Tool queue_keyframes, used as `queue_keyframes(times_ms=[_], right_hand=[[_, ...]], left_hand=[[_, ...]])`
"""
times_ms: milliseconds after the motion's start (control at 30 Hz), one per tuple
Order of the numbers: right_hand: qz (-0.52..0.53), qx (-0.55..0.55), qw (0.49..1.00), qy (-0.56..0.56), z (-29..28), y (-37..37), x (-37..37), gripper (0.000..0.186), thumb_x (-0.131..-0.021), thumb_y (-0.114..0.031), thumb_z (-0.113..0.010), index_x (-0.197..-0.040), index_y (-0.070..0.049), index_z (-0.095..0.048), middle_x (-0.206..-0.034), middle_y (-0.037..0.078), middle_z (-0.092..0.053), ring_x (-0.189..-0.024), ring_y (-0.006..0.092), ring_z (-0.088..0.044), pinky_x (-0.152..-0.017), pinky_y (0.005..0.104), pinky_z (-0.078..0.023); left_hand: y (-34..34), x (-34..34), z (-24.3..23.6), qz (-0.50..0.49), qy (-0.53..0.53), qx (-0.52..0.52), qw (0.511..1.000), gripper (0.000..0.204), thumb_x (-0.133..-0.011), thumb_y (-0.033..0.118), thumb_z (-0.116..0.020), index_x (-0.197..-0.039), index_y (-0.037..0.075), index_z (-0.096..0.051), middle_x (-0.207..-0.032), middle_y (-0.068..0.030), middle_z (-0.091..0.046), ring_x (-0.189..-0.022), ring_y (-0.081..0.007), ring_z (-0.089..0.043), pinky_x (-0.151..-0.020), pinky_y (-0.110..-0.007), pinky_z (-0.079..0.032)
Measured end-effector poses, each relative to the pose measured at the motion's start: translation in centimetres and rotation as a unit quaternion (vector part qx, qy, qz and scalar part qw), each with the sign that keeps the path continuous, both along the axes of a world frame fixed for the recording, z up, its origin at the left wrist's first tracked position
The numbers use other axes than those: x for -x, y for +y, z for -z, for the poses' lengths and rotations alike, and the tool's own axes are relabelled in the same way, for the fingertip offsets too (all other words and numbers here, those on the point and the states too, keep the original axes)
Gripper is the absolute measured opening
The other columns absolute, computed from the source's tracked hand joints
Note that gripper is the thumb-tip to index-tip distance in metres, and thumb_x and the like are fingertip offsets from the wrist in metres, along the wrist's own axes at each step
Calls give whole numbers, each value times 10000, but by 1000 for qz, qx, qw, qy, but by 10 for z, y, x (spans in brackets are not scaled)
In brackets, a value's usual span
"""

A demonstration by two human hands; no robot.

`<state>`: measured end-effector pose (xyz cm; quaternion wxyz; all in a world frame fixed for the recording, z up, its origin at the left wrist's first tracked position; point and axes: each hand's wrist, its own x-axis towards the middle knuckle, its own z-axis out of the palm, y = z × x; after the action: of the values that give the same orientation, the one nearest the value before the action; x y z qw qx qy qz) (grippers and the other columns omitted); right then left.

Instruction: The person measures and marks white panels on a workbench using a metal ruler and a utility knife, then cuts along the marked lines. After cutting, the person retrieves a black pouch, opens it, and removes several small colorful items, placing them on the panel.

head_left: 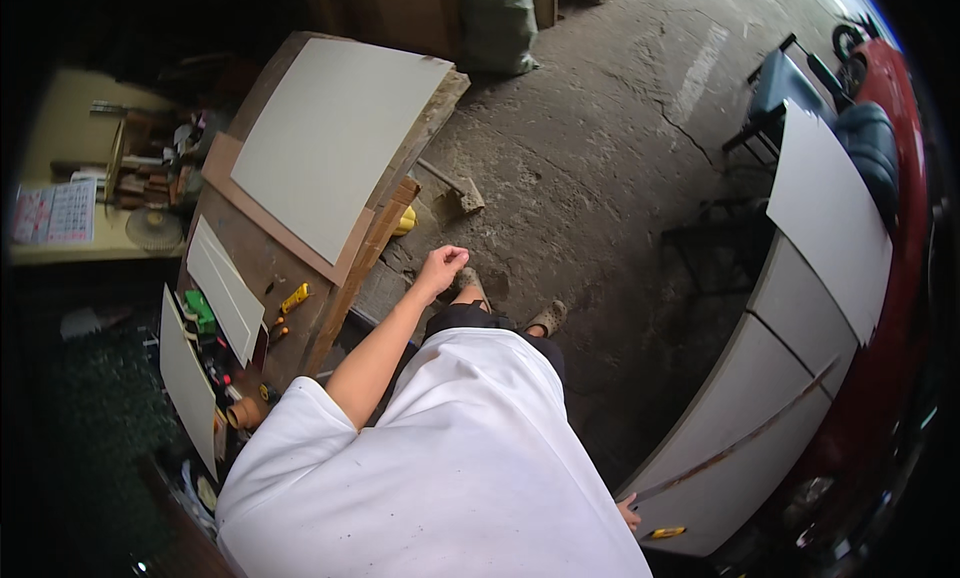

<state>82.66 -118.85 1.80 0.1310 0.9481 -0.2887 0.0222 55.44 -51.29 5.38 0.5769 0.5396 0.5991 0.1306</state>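
My left hand (pixel 440 272) is held out in front of my body beside the workbench, its fingers curled in and nothing visible in them. Low on the right, my right hand (pixel 628 512) is mostly hidden behind my white shirt. Its fingers show at the near end of a long thin straightedge (pixel 740 441), closed on it as far as I can see. That straightedge lies slantwise over pale flat panels (pixel 700 488). Close to the right hand, a yellow utility knife (pixel 667 532) rests on the same panel.
A wooden workbench (pixel 262 240) on the left carries a large white sheet (pixel 335 143), narrow offcuts (pixel 222 283) and another yellow cutter (pixel 295 298). A hammer-like tool (pixel 462 193) is beside it. Right: a blue-seated chair (pixel 785 88) and a red vehicle (pixel 890 128). A sack (pixel 498 23) stands on the far floor.
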Motion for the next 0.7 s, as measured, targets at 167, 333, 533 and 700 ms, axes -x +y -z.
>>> queue_keyframes(times_ms=[167, 333, 533, 700], right_hand=[[-284, -184, 936, -97, 2, 135, -76, 338, -999, -352, -630, -951, -22, -690, -911, 171, -711, -847, 345, -695, -735, 441, -549], [-522, -445, 715, 132, -19, 397, -126, 258, -1003, -206, -650, -897, 29, -636, -684, 143, -615, -582, 216, -506, -580, 362, -446], [-673, -441, 568, 173, -98, 627, -126, 241, -1010, -203, -668, -919, 18, -641, -651, 58, -541, -589, 110, -420, -560, 297, -390], [-702, -460, 501, 212, -126, 734, -98, 290, -1033, -250, -637, -909, 12, -637, -661, -1, -495, -624, 83, -387, -566, 282, -344]], left_hand=[[8, 9, -13, -213, -77, 55, 972, 380, -1013, 373, -640, -1262, 87, -637, -1162, -37, -707, -1055, -165, -683, -857, -325, -518], [41, -1, 1, -394, -250, 86, 880, 469, -1010, 385, -639, -1355, 78, -561, -1310, -84, -651, -1162, -212, -648, -927, -372, -511], [171, -21, 5, -598, -415, 23, 685, 647, -1004, 387, -632, -1509, 47, -414, -1567, -141, -422, -1430, -277, -433, -1162, -477, -339], [257, -14, -1, -735, -415, 119, 524, 669, -883, 386, -748, -1439, 119, -489, -1405, -63, -498, -1355, -237, -459, -1129, -448, -329]])
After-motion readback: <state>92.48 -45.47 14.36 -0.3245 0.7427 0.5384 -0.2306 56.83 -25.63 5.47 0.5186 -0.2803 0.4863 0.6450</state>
